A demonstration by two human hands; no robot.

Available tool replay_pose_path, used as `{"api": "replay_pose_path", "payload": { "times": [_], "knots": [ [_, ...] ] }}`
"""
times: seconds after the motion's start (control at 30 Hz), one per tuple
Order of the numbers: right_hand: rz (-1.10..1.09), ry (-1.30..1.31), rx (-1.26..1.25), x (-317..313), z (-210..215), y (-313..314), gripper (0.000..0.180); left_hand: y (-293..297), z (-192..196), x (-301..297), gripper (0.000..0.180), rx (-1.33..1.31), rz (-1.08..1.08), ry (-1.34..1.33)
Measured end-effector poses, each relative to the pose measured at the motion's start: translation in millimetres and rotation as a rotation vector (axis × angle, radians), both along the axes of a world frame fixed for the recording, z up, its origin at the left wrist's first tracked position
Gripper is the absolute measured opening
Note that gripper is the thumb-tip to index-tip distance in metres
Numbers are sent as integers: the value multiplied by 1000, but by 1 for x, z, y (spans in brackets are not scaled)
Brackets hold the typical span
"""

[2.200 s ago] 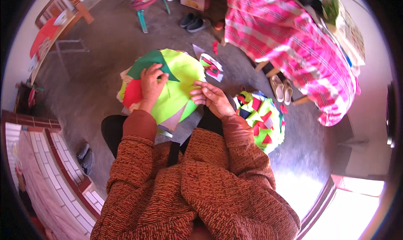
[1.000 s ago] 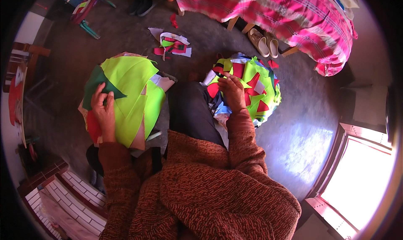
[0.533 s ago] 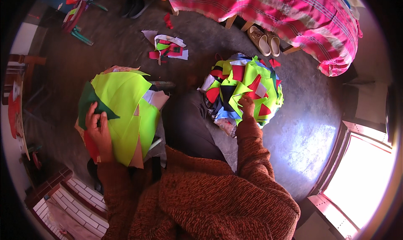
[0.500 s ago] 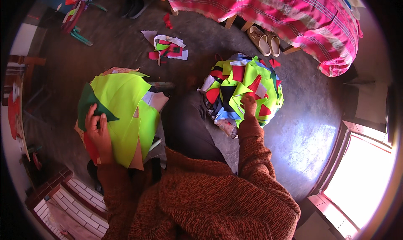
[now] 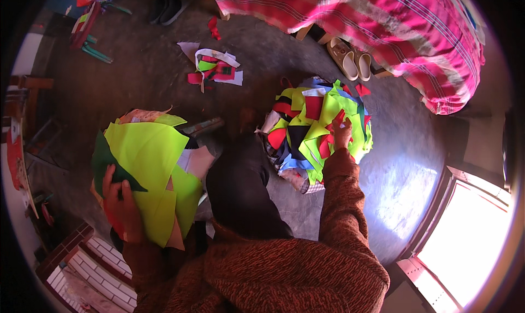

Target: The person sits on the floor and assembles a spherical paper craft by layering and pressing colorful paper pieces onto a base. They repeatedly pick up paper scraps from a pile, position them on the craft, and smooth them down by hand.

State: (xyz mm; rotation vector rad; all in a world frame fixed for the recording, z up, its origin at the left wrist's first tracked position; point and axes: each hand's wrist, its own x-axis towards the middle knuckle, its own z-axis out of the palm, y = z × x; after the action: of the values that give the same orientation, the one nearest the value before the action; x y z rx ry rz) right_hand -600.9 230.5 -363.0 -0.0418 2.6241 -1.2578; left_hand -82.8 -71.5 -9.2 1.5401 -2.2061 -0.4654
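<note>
To my left lies a stack of fabric pieces, topped by large bright yellow-green pieces (image 5: pixel 145 149). My left hand (image 5: pixel 121 209) rests on its left side with fingers apart, over a dark green piece (image 5: pixel 104 158) and some red cloth. On the floor to my right sits a rounded heap of mixed scraps (image 5: pixel 298 132) in yellow-green, red, white, black and blue. My right hand (image 5: pixel 343 135) reaches onto this heap, its fingers closed on a red fabric scrap (image 5: pixel 338 118). The fingertips are partly hidden by the cloth.
A smaller pile of scraps (image 5: pixel 219 69) lies ahead on the dark floor, with a red scrap (image 5: pixel 213 28) beyond it. Beige clogs (image 5: pixel 344 60) stand by a bed with a pink checked cover (image 5: pixel 361 15). Dark shoes (image 5: pixel 178 9) and a small stool (image 5: pixel 85 31) are at far left.
My right hand has moved forward and right across the heap and closed on a red scrap. My left hand stays on the green piece. The whole view has shifted slightly.
</note>
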Motion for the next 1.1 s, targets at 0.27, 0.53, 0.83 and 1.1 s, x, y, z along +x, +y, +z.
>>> {"api": "replay_pose_path", "payload": {
  "times": [0.27, 0.53, 0.83, 1.1],
  "knots": [
    [-200, -412, -289, 13, 44, -55, 76, -4, -4, -2, 9, -42, -21, 62],
    [-1, -191, -61, 38, -5, -57, 34, -2, 4, -6, 11, -12, -18, 73],
    [1, -355, -550, 112, 78, -32, 31, 4, -2, 2, 16, -65, -42, 133],
    [73, -319, -995, 89, 198, 13, 42, -17, -30, 19, 17, -284, -193, 235]
  ]
}}
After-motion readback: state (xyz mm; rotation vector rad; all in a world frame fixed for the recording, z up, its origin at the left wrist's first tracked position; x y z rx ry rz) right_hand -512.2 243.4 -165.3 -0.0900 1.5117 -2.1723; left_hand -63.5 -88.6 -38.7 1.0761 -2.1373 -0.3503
